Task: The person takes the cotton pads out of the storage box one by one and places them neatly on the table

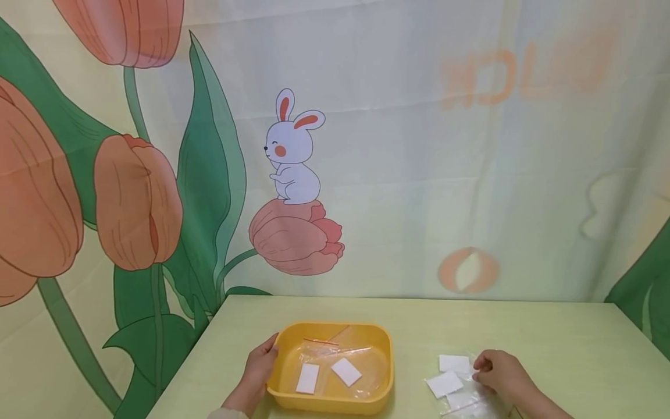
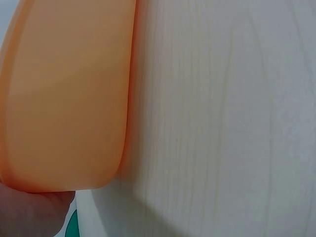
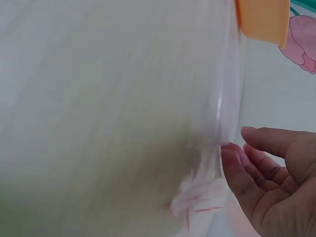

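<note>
My left hand (image 1: 260, 364) grips the left side of a yellow plastic basin (image 1: 384, 378), thumb at the rim. In the left wrist view the basin's outer wall (image 2: 69, 98) hides most of that hand. Inside the basin lie clear zip bags with two white cards (image 1: 307, 378). My right hand (image 1: 501, 372) is at a pile of clear zip bags (image 1: 463, 401) that hold white cards (image 1: 445, 384). In the right wrist view its fingertips (image 3: 231, 154) are right at the edge of a bag (image 3: 210, 163), with the thumb (image 3: 266, 138) apart from them.
Both the basin and the bags are on a pale wood-grain table (image 1: 413, 326), the bags to the basin's right. A cloth backdrop (image 1: 398, 174) printed with tulips and a rabbit hangs behind the table's far edge.
</note>
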Available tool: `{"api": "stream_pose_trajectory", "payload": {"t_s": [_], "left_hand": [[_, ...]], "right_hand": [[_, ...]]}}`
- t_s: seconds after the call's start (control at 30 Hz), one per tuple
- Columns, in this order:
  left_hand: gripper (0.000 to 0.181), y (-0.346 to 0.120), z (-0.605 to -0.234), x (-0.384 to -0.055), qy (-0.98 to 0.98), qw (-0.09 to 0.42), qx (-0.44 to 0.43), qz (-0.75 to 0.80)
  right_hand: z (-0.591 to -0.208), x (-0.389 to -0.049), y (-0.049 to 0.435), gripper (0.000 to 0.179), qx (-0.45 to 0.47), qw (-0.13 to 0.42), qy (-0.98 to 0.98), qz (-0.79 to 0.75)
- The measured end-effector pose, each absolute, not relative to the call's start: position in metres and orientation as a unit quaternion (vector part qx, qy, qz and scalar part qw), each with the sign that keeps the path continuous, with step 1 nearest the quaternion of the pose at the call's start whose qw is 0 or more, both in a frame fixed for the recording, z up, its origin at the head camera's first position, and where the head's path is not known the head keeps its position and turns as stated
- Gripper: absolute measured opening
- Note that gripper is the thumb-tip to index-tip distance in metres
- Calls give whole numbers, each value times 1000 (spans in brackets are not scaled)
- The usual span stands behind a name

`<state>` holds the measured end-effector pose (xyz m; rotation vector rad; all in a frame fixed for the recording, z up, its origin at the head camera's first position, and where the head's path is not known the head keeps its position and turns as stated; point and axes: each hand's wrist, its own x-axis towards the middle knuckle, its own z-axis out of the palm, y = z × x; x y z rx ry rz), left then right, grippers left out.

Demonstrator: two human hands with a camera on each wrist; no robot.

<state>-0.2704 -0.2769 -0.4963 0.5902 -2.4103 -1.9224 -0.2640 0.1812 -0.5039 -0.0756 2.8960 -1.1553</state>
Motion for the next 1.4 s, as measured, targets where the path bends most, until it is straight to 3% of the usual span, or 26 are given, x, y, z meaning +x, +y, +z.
{"api": "stream_pose_trajectory", "payload": {"t_s": [0.37,0.67,1.1,1.4], "left_hand": [[47,-277,-498,-272,-772,0,183,-609],[47,-277,-498,-271,-774,2,181,-607],[47,-276,-497,-271,-777,10,169,-606],[47,-279,-498,-270,-782,11,162,-602]], "right_hand": [[-482,-273,191,10,-71,56,921,-379],[-446,-286,177,24,-68,134,875,-459],[-389,-308,123,34,-143,253,836,-466],[-372,-335,69,36,-147,293,832,-448]]}}
